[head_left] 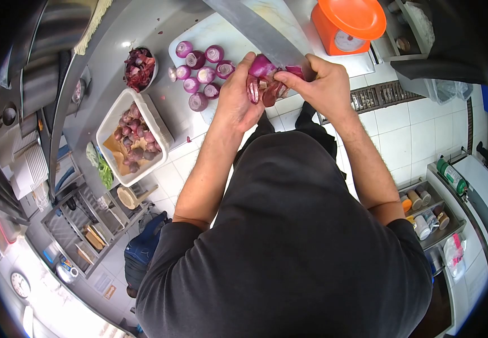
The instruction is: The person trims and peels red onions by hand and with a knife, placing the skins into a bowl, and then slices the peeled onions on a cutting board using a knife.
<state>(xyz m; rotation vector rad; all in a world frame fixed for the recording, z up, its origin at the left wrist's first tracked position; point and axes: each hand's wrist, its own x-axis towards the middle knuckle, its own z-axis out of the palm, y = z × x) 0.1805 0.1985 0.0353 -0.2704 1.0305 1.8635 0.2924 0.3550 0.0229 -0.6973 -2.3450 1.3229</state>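
My left hand (237,93) is closed around a red onion (262,66) whose dry skin is partly loose. Pieces of papery onion skin (272,93) hang between my two hands. In my right hand (328,87) is a large knife (255,31), its wide blade pointing up and left over the board; the handle is hidden in my fist. My right thumb presses on the loose skin. Left of my hands, several peeled red onions (206,74) with cut ends lie in a group on and beside the white cutting board (185,36).
A bowl of onion skins (140,69) stands on the steel counter (106,65). Closer in is a white bin (104,138) with several unpeeled red onions (137,135). An orange scale (339,34) stands right of the board. Shelves (95,222) fill the left side.
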